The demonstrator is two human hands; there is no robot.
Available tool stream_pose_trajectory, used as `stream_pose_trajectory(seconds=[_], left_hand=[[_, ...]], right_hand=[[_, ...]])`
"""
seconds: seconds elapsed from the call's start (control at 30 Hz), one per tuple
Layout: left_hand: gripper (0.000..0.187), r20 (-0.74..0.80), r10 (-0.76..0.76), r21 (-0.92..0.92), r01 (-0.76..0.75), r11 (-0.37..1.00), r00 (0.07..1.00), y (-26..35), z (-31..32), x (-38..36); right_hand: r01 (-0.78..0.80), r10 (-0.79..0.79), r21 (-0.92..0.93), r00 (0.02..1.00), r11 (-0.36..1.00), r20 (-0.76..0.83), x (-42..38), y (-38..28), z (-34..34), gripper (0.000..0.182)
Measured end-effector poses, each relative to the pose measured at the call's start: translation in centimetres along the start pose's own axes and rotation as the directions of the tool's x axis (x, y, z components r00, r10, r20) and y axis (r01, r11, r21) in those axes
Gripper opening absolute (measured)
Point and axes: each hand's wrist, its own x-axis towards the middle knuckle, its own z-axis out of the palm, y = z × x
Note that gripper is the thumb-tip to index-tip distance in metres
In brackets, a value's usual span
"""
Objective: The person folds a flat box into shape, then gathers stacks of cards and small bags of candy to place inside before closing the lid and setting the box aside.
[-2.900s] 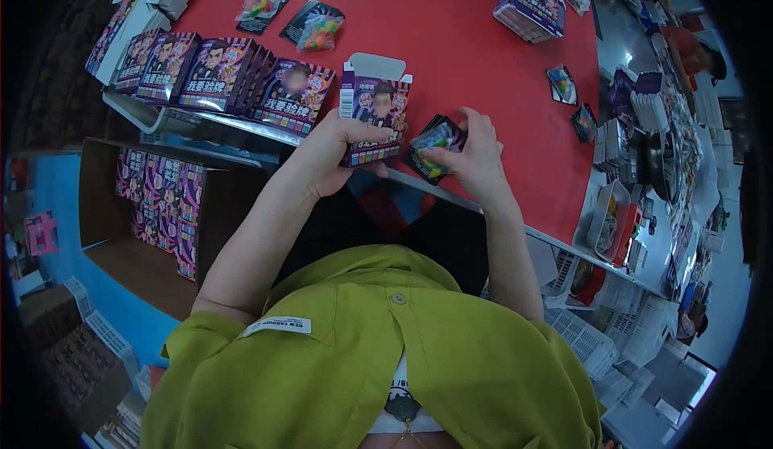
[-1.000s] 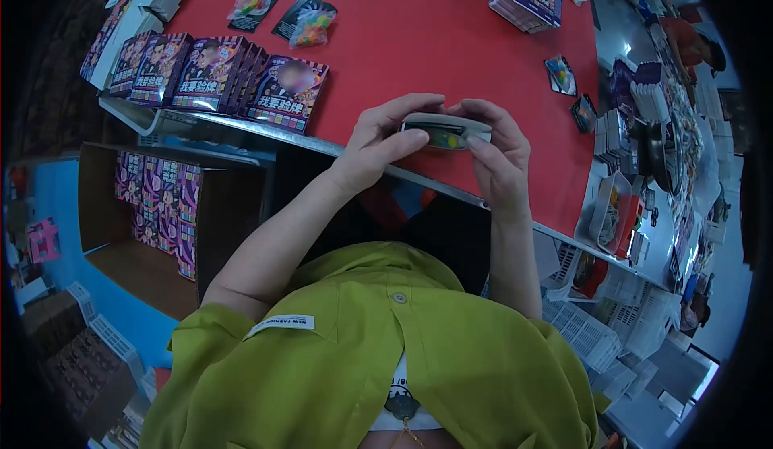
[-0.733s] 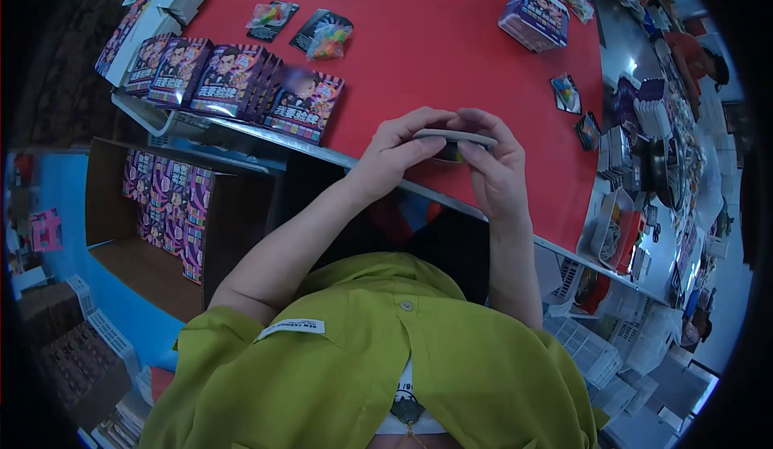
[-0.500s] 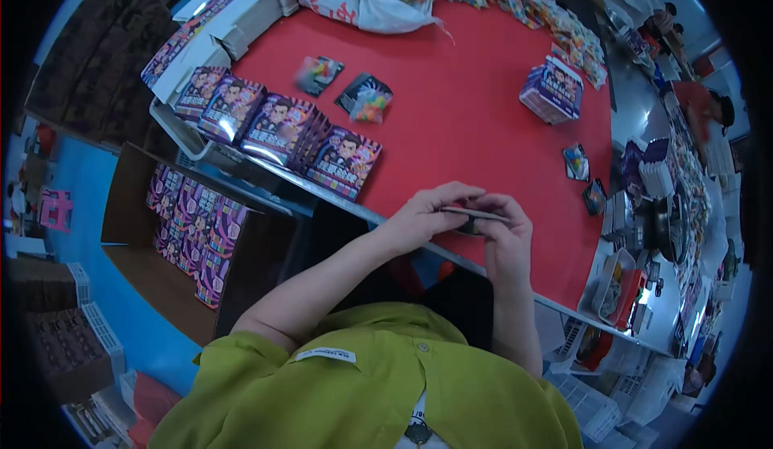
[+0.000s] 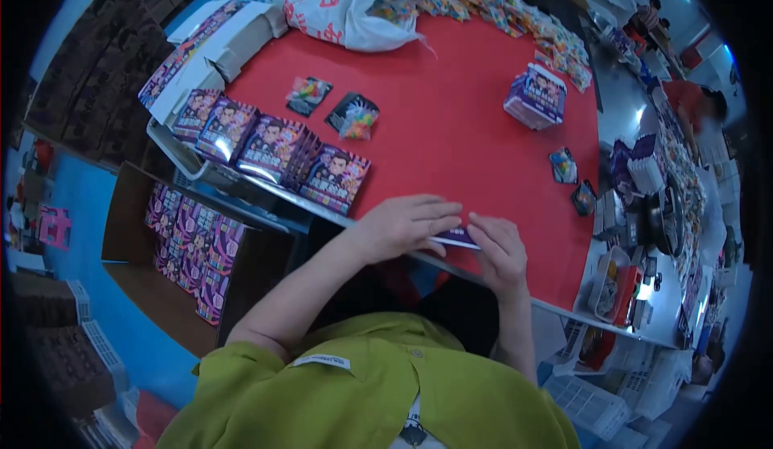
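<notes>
Between my two hands at the near table edge lies a small purple printed box [image 5: 459, 236] with a white edge, mostly covered by my fingers. My left hand [image 5: 407, 223] reaches over it from the left, fingers together on its upper side and the thumb below. Gripping the opposite end is my right hand [image 5: 499, 249], with bent fingers. To the left, a row of purple cartoon-printed boxes [image 5: 274, 149] stands along the table edge. Beyond it lie two dark packets with colourful candy bags, one packet [image 5: 308, 95] farther off and another packet [image 5: 353, 116] nearer.
A stack of flat boxes [image 5: 535, 99] stands at the right of the red table [image 5: 459, 119], near two small packets [image 5: 564, 165]. A white sack [image 5: 342, 10] and heaped candy bags [image 5: 491, 6] lie at the back. An open carton [image 5: 173, 288] of purple boxes is at lower left.
The dark, thin item in my hands has turned, and a purple printed face with a white edge now shows. My left fingers have flattened over it. The whole view has shifted slightly.
</notes>
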Motion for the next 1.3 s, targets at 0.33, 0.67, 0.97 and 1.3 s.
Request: stream_pose_trajectory(seconds=[0.33, 0.67, 0.97, 1.3], left_hand=[[0.024, -0.005, -0.279, -0.347, 0.260, 0.901, 0.960, 0.8, 0.7, 0.2], [0.029, -0.066, 0.002, 0.128, 0.007, 0.992, 0.998, 0.4, 0.6, -0.7], [0.035, -0.251, -0.139, 0.397, 0.233, 0.888, 0.958, 1.4, -2.7, 0.5], [0.051, -0.100, -0.453, 0.498, 0.439, 0.748, 0.886, -3.5, -5.5, -3.0]], right_hand=[[-0.098, 0.098, -0.004, 0.995, 0.995, -0.021, 0.3, -0.3, 0.1, 0.022], [0.099, -0.107, -0.082, 0.990, 0.992, -0.095, -0.1, -0.5, 1.3, 0.022], [-0.274, 0.316, 0.396, 0.948, 0.877, -0.043, 6.6, -0.9, 6.2, 0.013], [-0.324, 0.380, 0.315, 0.915, 0.892, -0.137, 10.6, 3.0, 10.7, 0.016]])
